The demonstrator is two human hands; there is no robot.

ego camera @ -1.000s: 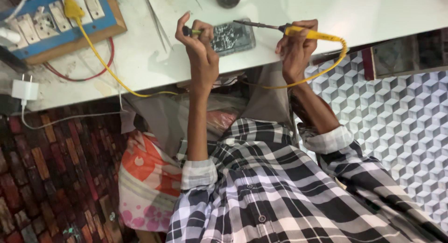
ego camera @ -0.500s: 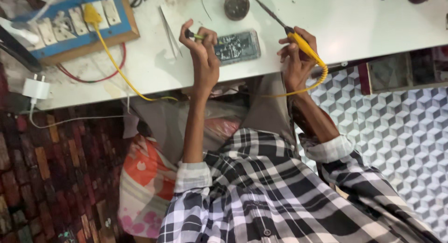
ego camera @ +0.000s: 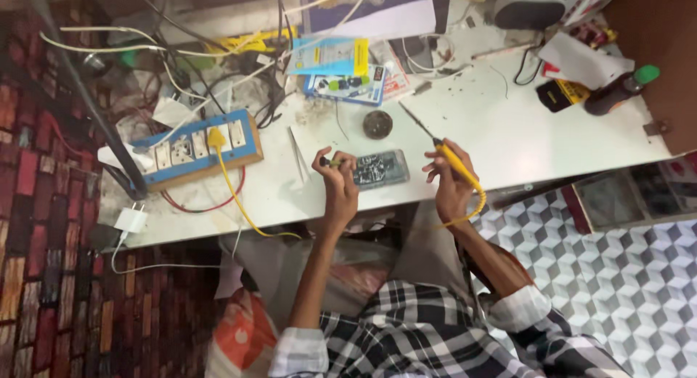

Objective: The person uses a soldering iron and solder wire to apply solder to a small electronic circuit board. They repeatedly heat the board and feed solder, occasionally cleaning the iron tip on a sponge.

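Cluttered white table [ego camera: 508,131], power strip [ego camera: 196,147]

A small electronics repair workshop is indicated: a white workbench [ego camera: 508,131] is cluttered with wires, a switch-and-socket board [ego camera: 196,149] at nine o'clock, a soldering iron [ego camera: 446,160], and a circuit board [ego camera: 381,167] at centre.

A checked shirt [ego camera: 435,334] is worn, woven in black, grey and white, and it is seen below the near edge of the white tabletop [ego camera: 508,131]. The sleeves are rolled up: a pale cuff [ego camera: 299,352] is folded back on the left arm, well below that edge, and a second pale cuff [ego camera: 517,309] is bunched on the right arm, a little nearer to it. Both forearms are left bare between cuffs and tabletop. The left hand [ego camera: 340,182] and the right hand [ego camera: 449,183] are bare too, ungloved, at the tabletop's near edge.
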